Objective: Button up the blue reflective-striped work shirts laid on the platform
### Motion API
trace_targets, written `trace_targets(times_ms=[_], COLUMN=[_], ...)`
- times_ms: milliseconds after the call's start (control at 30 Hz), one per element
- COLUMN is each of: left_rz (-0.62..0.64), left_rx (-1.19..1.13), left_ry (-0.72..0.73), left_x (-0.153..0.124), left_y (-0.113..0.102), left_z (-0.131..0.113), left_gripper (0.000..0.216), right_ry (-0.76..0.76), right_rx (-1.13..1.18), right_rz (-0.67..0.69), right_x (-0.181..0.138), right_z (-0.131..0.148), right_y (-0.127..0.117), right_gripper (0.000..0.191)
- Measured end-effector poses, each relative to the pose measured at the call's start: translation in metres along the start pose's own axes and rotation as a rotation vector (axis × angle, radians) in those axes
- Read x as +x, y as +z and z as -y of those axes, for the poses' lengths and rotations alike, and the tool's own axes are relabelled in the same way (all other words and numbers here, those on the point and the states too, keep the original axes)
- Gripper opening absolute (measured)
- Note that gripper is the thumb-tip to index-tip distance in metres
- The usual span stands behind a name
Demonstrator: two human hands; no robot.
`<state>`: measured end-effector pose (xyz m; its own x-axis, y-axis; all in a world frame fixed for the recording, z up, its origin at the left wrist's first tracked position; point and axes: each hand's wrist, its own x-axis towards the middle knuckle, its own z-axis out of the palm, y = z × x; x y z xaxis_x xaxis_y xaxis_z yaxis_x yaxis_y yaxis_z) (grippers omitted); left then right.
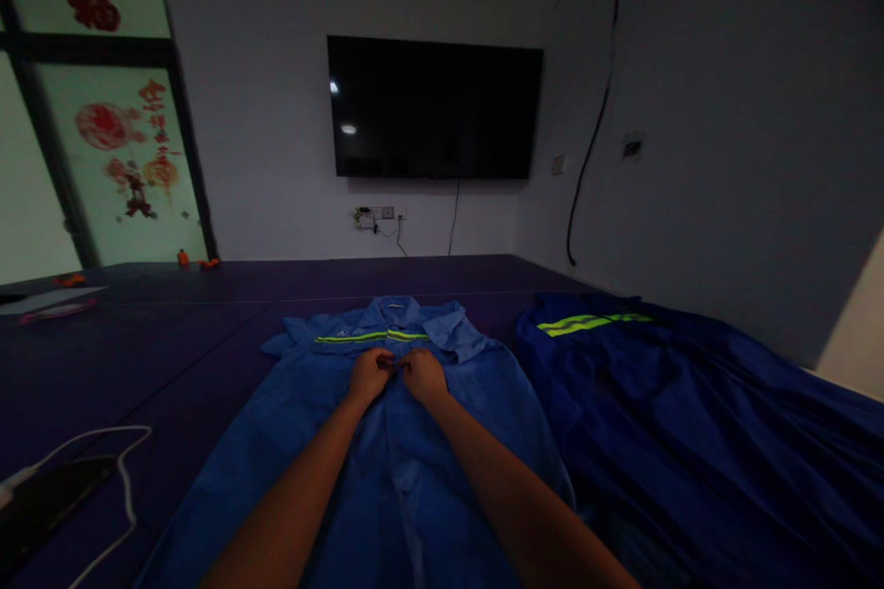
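A blue work shirt (476,423) with a collar and yellow-green reflective stripes across the chest lies spread out in front of me, its collar pointing away. My left hand (371,375) and my right hand (423,375) meet at its front opening, just below the stripes. The fingers of both hands are closed in a pinch on the two edges of the shirt front. Whatever sits between the fingertips, such as a button, is too small and dark to make out.
To the right lies a darker blue garment (642,405) with a reflective strip. At the lower left are a dark flat device (55,497) and a white cable (128,479). Small orange objects (209,264) lie by the glass door. A television (435,109) hangs on the far wall.
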<state>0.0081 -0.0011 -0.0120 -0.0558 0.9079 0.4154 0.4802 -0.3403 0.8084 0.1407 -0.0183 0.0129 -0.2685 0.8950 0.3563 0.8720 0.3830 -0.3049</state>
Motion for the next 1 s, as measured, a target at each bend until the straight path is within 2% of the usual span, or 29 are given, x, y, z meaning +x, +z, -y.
trace_targets(times_ms=[600, 1000], left_rz=[0.021, 0.012], left_rx=[-0.011, -0.022], left_ry=[0.022, 0.016], left_x=[-0.0026, -0.0026], left_y=[-0.0005, -0.0014], left_z=[-0.0048, -0.0043], left_gripper=[0.033, 0.035], right_ry=[-0.011, -0.020], right_rx=[0.020, 0.003], right_rz=[0.003, -0.002], right_x=[0.0007, 0.0020], right_z=[-0.0012, -0.0027], right_y=[0.0023, 0.0033], right_gripper=[0.031, 0.024])
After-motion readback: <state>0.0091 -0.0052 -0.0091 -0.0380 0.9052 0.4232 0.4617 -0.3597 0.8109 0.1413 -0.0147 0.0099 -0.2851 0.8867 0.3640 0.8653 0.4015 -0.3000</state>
